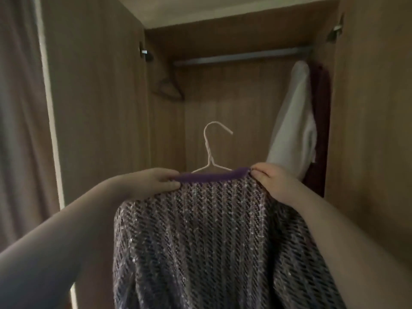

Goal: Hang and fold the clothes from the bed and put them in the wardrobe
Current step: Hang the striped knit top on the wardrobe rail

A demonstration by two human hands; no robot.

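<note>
Brown wooden wardrobe (100,108) walls fill my view. Up close, my left hand (165,178) and right hand (269,181) each pinch a shoulder of the sparkly purple-grey knitted sweater (214,241). It sits on a thin white wire hanger (210,148). I think the knit could slide off if I tip it. Farther back, the grey metal rail (240,55) is high above the hook. The sweater's bottom is cut off.

Sweater (211,241) hanging on wire hanger (209,150), before open wardrobe (234,97). Inside, rail (240,56) running across top; second hanger (169,90) hanging at left end, garments (292,121) hanging at right end.
</note>
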